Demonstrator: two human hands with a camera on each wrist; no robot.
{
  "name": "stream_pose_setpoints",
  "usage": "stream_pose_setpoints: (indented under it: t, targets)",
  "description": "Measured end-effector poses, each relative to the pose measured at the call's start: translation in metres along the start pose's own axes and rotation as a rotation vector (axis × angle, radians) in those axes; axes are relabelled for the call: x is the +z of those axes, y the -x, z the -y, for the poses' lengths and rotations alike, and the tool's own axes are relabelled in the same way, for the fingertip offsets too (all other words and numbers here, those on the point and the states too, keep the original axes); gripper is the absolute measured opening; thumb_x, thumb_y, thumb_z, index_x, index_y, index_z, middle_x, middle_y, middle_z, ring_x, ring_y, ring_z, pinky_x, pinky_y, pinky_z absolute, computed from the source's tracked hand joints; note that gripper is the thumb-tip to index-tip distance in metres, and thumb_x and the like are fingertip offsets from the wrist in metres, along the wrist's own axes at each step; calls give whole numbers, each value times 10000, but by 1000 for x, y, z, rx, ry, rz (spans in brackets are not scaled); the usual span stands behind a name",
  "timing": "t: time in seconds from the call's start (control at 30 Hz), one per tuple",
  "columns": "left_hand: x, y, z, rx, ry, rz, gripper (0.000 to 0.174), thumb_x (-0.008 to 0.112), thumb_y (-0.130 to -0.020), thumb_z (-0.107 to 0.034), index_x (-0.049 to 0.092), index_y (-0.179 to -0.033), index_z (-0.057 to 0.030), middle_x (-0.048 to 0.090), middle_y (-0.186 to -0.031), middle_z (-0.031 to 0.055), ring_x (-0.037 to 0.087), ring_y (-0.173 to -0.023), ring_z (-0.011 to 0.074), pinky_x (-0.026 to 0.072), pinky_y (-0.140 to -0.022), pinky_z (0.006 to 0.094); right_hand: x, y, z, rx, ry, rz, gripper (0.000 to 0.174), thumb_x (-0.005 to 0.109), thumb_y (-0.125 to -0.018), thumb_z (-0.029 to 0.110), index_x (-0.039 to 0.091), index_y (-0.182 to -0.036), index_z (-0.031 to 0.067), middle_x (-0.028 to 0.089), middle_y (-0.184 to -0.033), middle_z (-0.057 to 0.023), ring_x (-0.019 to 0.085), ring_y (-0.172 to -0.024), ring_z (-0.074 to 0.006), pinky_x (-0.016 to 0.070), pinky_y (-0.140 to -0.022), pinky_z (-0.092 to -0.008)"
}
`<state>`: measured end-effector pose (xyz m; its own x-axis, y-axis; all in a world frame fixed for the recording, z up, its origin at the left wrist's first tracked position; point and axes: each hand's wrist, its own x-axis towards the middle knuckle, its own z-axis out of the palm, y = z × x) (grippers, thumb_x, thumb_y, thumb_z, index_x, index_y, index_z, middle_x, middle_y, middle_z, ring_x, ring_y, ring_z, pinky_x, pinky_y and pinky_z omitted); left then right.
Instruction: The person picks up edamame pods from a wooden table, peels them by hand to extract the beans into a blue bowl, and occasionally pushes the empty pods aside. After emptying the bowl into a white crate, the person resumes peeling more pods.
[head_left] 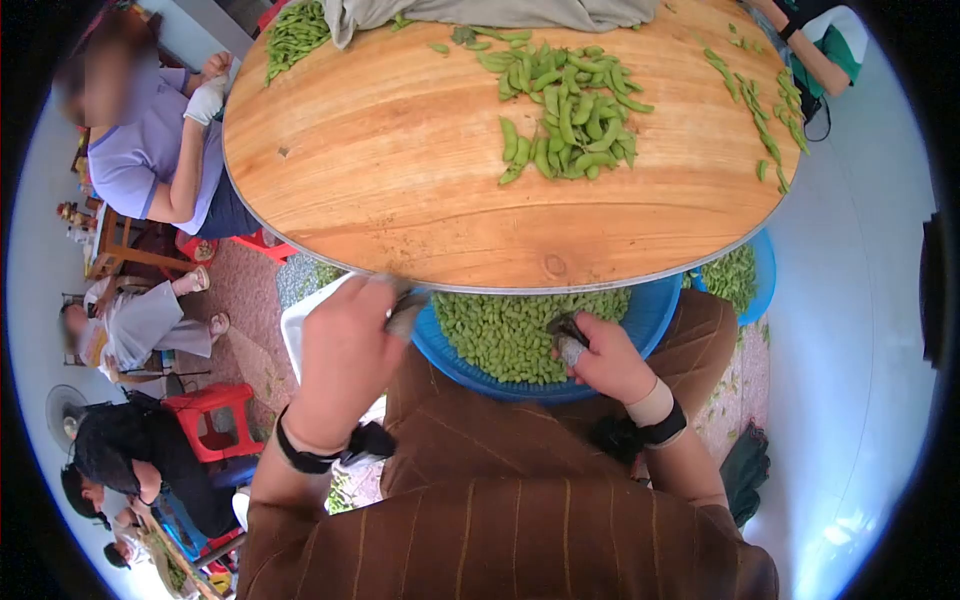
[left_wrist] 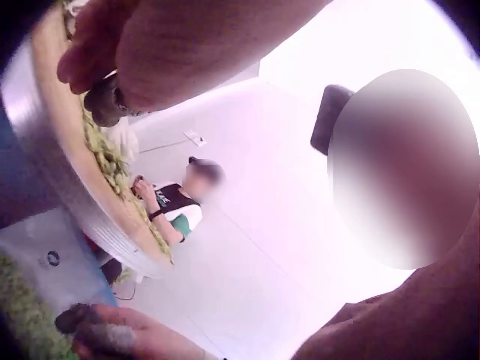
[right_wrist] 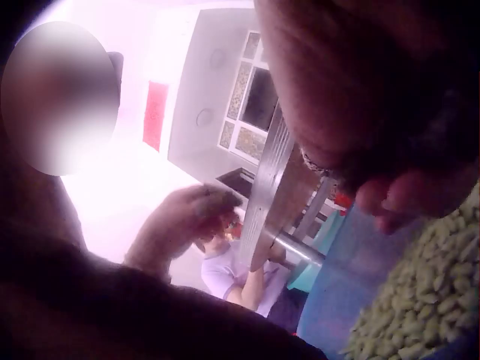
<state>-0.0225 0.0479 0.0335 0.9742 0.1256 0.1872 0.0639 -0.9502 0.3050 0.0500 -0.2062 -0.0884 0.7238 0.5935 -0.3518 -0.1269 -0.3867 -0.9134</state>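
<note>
My left hand (head_left: 350,340) is blurred at the table's near edge, above a white container (head_left: 297,318); its fingertips wear grey covers, and I cannot tell whether anything is between them. Over the blue basin (head_left: 420,345) of shelled green beans (head_left: 500,335) is my right hand (head_left: 612,362). Dark and grey covers wrap its thumb and finger, which sit slightly apart, with no pod visible there. In the right wrist view, its bent fingers (right_wrist: 397,195) hang beside the beans. A pile of green soybean pods (head_left: 575,115) lies on the round wooden table (head_left: 400,170).
More pods lie at the table's far left and right rim, with a grey cloth (head_left: 480,12) at the far edge. Another blue basin (head_left: 762,275) stands at the right. A person in lilac (head_left: 150,150) sits left; a red stool (head_left: 215,420) stands behind.
</note>
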Motion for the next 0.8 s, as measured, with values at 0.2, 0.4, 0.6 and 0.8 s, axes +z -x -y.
stream_pose_setpoints:
  t: [0.2, 0.4, 0.6, 0.8]
  targets:
    - [48, -86, -37, 174, -79, -147, 141, 608, -783, -85, 594, -916, -42, 576, -854, 154, 605, -753, 321, 501, -621, 396, 0, 13, -8, -47, 98, -54, 188, 579, -819, 134, 496, -852, -32, 537, -655, -195, 571, -598, -276, 449, -556, -360]
    - [61, -93, -36, 115, -33, -155, 132, 598, -768, -33, 564, -895, -21, 607, -879, 167, 609, -759, 325, 506, -642, 397, -1, 21, -16, -94, 18, -92, 160, 576, -795, 82, 520, -898, -27, 559, -727, -198, 570, -604, -267, 455, -567, -356]
    - [34, -27, -38, -23, 713, 212, 167, 582, -798, -29, 556, -956, 18, 623, -771, 173, 626, -657, 249, 490, -587, 333, -9, 36, 57, -54, -398, 23, 124, 563, -894, 117, 541, -982, 32, 596, -757, -36, 516, -538, -86, 423, -484, -235]
    - [43, 5, -48, -170, 955, 544, 161, 552, -849, -7, 571, -1008, 15, 625, -789, 79, 595, -677, 120, 478, -583, 256, -2, 28, 62, -181, -515, -5, 119, 547, -924, 126, 526, -997, 34, 549, -716, 1, 463, -504, -52, 382, -454, -207]
